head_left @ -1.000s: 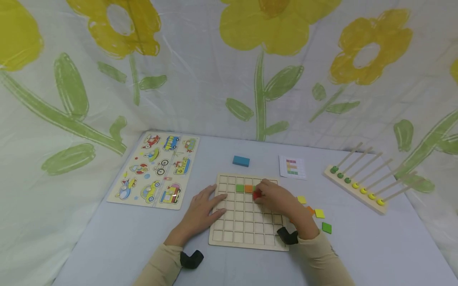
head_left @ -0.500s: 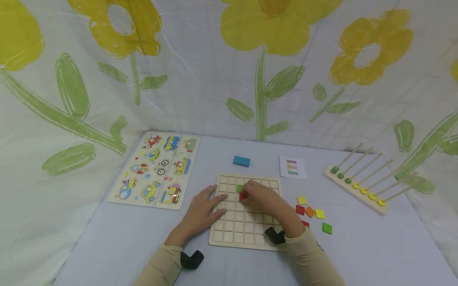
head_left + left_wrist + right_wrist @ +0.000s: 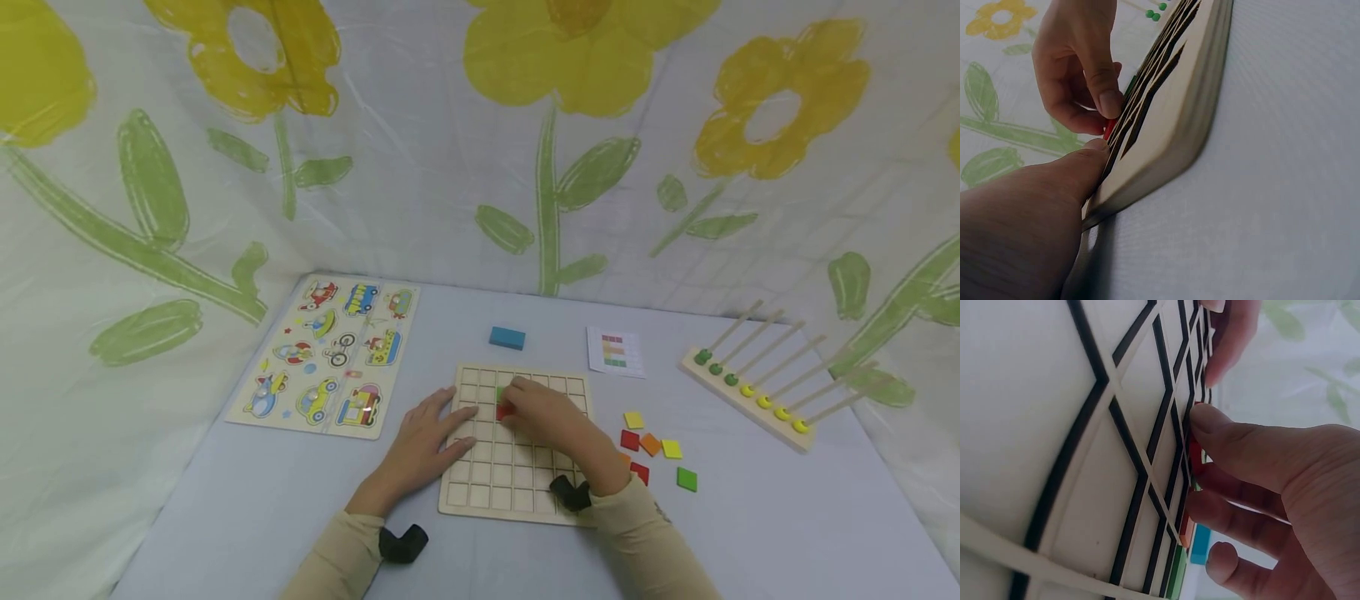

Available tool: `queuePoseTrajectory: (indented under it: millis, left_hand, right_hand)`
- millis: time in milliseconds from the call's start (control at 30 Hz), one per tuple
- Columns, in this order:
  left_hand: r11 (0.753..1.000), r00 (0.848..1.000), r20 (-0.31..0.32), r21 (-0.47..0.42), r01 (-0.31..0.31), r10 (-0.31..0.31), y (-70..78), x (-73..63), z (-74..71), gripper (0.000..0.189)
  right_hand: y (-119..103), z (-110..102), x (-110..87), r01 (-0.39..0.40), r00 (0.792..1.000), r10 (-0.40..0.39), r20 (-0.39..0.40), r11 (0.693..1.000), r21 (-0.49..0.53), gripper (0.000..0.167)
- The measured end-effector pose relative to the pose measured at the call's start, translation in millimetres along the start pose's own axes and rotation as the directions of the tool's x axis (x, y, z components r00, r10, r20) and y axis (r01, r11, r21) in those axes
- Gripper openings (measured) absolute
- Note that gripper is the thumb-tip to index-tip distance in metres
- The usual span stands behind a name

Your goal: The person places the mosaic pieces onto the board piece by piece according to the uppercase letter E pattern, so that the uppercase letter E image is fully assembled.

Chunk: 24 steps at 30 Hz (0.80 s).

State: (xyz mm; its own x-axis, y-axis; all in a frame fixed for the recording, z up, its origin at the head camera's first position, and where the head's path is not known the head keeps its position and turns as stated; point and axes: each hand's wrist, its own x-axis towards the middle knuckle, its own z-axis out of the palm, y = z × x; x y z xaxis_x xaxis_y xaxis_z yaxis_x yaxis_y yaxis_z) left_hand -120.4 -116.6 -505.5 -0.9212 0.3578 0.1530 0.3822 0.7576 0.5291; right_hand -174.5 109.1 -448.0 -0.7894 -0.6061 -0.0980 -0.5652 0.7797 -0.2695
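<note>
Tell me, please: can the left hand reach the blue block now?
Probably yes: the left hand only rests on the board, and nothing stands between it and the blue block.

A red tile (image 3: 1109, 129) is pinched between the thumb and fingers of the right hand (image 3: 1075, 65), at the gridded face of a pale wooden board (image 3: 1175, 128). The board is seen at a steep slant, its rounded corner turned near and its cells edged by dark lines. A green tile (image 3: 1129, 86) is partly shown farther along the grid. At near left, the left hand (image 3: 1029, 215) is laid with its thumb on the board. The right side is filled by the pale bench (image 3: 1279, 156). At far left, a white backdrop (image 3: 1041, 109) is patterned with a yellow flower (image 3: 1015, 14) and green leaves (image 3: 980, 90); green beads (image 3: 1154, 14) are glimpsed beyond the board.
</note>
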Motion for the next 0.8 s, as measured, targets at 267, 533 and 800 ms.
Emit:
queuePoseTrajectory:
  millis: [267,533,800]
  left_hand:
    - [1.0,1.0,0.002,-0.012,0.002,-0.002,-0.2,0.2,-0.5,0.049]
    - [1.0,1.0,0.004,-0.009,0.014,-0.014,0.0,0.2,-1.1,0.049]
    - [1.0,1.0,0.014,0.0,0.007,-0.007,-1.2,0.2,0.4,0.05]
  right_hand:
    - [0,1,2.7,0.018,1.0,-0.018,-0.009,0.999,-0.03,0.011]
    - [-2,0,3.3,0.019,1.0,-0.02,-0.008,1.0,-0.017,0.012]
    - [9,-5,-10.5,0.021,0.997,-0.021,-0.069,1.0,0.011,0.019]
